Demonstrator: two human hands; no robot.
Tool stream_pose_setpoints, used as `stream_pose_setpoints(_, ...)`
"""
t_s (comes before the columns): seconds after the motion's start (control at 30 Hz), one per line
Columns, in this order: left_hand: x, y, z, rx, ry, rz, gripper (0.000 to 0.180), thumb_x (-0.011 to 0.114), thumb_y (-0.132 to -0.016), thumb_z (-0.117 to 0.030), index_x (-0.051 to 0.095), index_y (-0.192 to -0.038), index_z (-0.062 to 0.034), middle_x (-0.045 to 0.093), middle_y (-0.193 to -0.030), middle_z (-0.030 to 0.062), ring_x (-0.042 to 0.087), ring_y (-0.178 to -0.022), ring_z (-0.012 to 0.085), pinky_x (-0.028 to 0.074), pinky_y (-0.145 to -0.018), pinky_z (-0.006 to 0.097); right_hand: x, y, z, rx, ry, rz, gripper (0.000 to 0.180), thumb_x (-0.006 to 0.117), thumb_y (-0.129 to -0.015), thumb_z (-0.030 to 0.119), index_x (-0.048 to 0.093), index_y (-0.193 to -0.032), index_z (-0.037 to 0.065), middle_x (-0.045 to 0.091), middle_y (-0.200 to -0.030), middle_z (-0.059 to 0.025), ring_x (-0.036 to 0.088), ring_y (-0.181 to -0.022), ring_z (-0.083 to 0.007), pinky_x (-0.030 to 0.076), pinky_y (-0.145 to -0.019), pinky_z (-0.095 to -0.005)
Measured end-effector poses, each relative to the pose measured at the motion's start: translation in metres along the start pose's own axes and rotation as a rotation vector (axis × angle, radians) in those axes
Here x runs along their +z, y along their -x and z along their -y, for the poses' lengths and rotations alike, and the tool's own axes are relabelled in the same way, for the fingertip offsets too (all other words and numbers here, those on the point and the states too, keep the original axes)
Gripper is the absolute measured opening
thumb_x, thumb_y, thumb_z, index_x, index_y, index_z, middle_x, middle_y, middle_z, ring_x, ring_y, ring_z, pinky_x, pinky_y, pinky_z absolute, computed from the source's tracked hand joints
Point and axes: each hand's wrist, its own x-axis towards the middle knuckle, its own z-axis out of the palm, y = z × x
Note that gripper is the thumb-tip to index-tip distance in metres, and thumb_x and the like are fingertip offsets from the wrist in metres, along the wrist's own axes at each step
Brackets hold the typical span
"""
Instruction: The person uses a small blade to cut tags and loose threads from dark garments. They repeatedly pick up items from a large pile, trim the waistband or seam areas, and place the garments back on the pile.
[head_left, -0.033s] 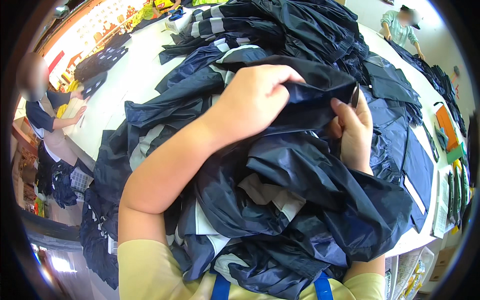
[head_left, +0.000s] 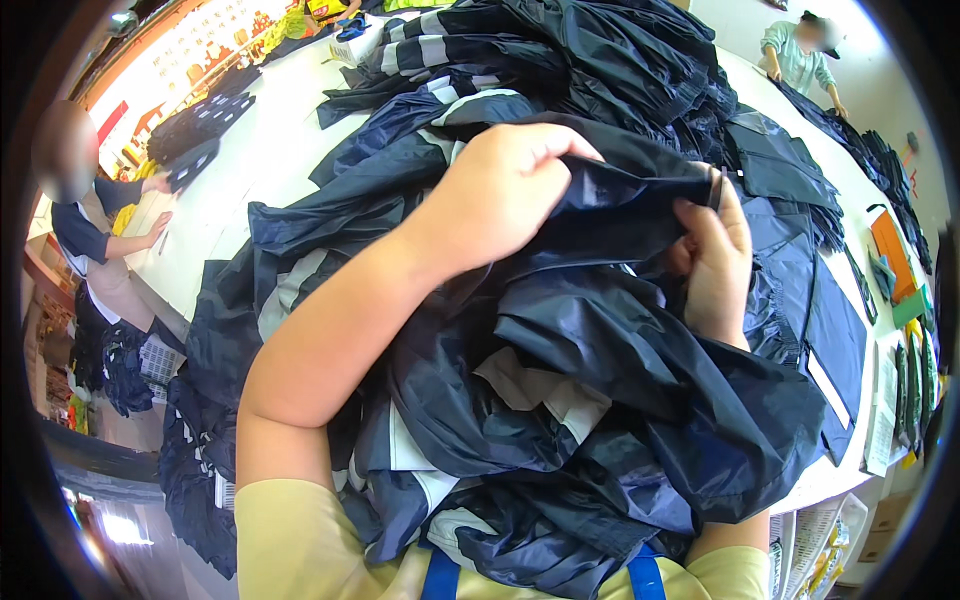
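Note:
A dark navy garment [head_left: 600, 330] of thin shiny fabric with pale grey lining lies bunched before me. My left hand [head_left: 510, 190] is closed on its upper edge, fingers curled over the cloth. Across from it my right hand [head_left: 718, 250] is closed, with thumb and fingers around the other end of the same stretched fold. A small, dark, pointed metal blade [head_left: 716, 188] sticks up from the right fingers, perhaps from thread snips; its handle is hidden in the hand.
A big heap of navy garments [head_left: 620, 60] rises beyond my hands, and flat folded ones [head_left: 830, 340] lie to the right on the white table [head_left: 240, 190]. One person [head_left: 100, 220] works at the left, another [head_left: 800, 60] at the far right. An orange item [head_left: 893, 252] lies on the right side.
My right hand has shifted slightly to the right and the blade has turned a little. The left hand has moved slightly left, and the cloth between them looks tauter.

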Motion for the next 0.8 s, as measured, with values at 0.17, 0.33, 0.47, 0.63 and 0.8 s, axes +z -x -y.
stream_pose_setpoints(0.17, -0.008, -0.004, 0.009, -0.066, 0.385, 0.068, 0.019, 0.051, -0.091, -0.011, 0.064, -0.096, 0.0007, 0.064, -0.091, 0.0001, 0.057, -0.086, 0.0050, 0.043, -0.083, 0.021, -0.020, -0.014, 0.006, 0.047, 0.064, -0.031, 0.017, 0.046, -0.090, 0.007, 0.061, -0.098, 0.007, 0.042, -0.056, 0.0077, 0.034, -0.044, -0.0005, 0.023, -0.041, -0.0168)
stream_pose_setpoints(0.33, -0.010, -0.003, 0.011, -0.130, 0.547, 0.027, 0.020, 0.060, -0.090, -0.018, 0.066, -0.096, -0.0003, 0.066, -0.092, 0.0005, 0.058, -0.087, 0.0058, 0.043, -0.084, 0.021, -0.016, -0.014, 0.018, 0.043, 0.365, -0.030, 0.021, 0.050, -0.088, 0.011, 0.056, -0.107, 0.004, 0.043, -0.064, 0.0051, 0.034, -0.050, -0.0019, 0.026, -0.047, -0.0163)
stream_pose_setpoints(0.47, -0.007, 0.000, 0.008, -0.138, 0.589, 0.030, 0.018, 0.062, -0.089, -0.017, 0.067, -0.094, -0.0008, 0.066, -0.091, 0.0008, 0.059, -0.087, 0.0061, 0.043, -0.084, 0.021, -0.017, -0.002, 0.053, -0.250, 0.483, 0.064, 0.039, 0.049, -0.084, 0.021, 0.050, -0.115, -0.004, 0.043, -0.075, 0.0016, 0.038, -0.063, -0.0052, 0.031, -0.056, -0.0192)
stream_pose_setpoints(0.63, -0.001, 0.000, 0.007, -0.156, 0.713, 0.082, 0.016, 0.064, -0.087, -0.015, 0.068, -0.091, -0.0002, 0.067, -0.091, 0.0025, 0.061, -0.085, 0.0075, 0.046, -0.082, 0.022, 0.010, 0.024, 0.059, -0.591, 1.138, 0.383, 0.041, 0.067, -0.072, -0.002, 0.059, -0.111, 0.004, 0.058, -0.087, -0.0128, 0.058, -0.079, -0.0290, 0.047, -0.071, -0.0354)
stream_pose_setpoints(0.8, -0.001, 0.002, 0.004, -0.193, 0.763, 0.073, 0.015, 0.063, -0.087, -0.014, 0.068, -0.091, 0.0005, 0.068, -0.090, 0.0042, 0.062, -0.082, 0.0088, 0.047, -0.079, 0.022, 0.007, 0.019, 0.051, -0.721, 1.299, 0.301, 0.039, 0.072, -0.069, 0.004, 0.062, -0.106, 0.004, 0.062, -0.089, -0.0114, 0.060, -0.077, -0.0280, 0.049, -0.069, -0.0333)
